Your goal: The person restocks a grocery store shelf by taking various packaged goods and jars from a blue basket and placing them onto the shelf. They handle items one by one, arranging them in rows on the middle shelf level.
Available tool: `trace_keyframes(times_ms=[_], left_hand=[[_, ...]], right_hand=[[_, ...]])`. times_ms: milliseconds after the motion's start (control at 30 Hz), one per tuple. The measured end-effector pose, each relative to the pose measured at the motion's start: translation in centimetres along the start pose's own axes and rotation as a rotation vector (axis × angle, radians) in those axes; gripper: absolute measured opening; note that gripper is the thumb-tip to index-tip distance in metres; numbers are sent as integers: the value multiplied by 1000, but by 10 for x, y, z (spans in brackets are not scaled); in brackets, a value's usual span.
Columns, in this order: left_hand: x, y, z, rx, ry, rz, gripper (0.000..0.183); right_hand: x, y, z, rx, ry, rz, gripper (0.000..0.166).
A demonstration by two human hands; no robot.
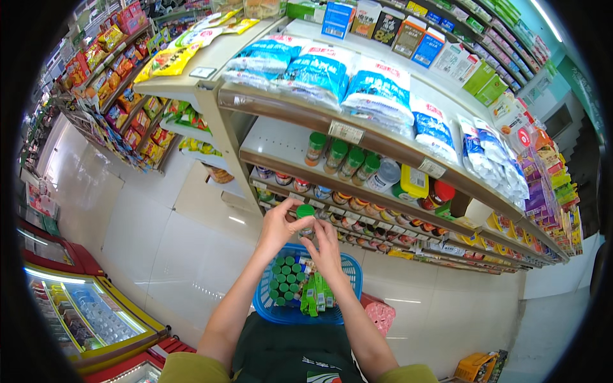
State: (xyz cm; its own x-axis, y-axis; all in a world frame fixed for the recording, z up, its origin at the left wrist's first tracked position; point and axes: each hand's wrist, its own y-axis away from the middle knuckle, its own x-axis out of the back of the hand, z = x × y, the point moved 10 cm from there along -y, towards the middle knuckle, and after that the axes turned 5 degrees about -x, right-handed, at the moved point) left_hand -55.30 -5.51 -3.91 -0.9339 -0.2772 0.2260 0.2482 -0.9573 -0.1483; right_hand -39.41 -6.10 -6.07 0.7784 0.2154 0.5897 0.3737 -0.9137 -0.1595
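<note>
In front of the shelf, I hold a small spice jar with a green lid (305,210) upright. My left hand (280,227) grips it near the lid, thumb across the front. The fingers of my right hand (326,246) are on its lower right side, partly hiding the body. Below my hands is a blue plastic basket (353,268). Several green-lidded jars (286,280) stand close together in its left half. Green boxes (316,294) lie in its right half, partly behind my right forearm.
More green-lidded jars (337,155) line the shelf (273,139) ahead, beside a clear-lidded tub (384,173) and a yellow-lidded container (414,182). Blue and white bags (318,69) lie on the top shelf. A freezer (91,311) stands at left; a pink stool (380,316) is right of the basket.
</note>
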Motion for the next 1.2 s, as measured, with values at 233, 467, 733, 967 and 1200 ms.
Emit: trace_keyframes(times_ms=[233,467,733,967,1200], left_hand=[[-15,-25,54,-210,53,55,50],[-40,-43,41,-300,20,34,58],[-52,-49,25,-312,120,89,53],[-51,-59,24,-291,139,83,52],[-53,-73,9,-238,137,112,53]], right_hand=[[55,-45,-44,132,162,360,45],[67,-85,-20,55,141,469,35],[66,-108,-5,-105,247,503,29],[64,-121,-12,-121,265,521,35],[60,-123,-14,-65,289,601,42]])
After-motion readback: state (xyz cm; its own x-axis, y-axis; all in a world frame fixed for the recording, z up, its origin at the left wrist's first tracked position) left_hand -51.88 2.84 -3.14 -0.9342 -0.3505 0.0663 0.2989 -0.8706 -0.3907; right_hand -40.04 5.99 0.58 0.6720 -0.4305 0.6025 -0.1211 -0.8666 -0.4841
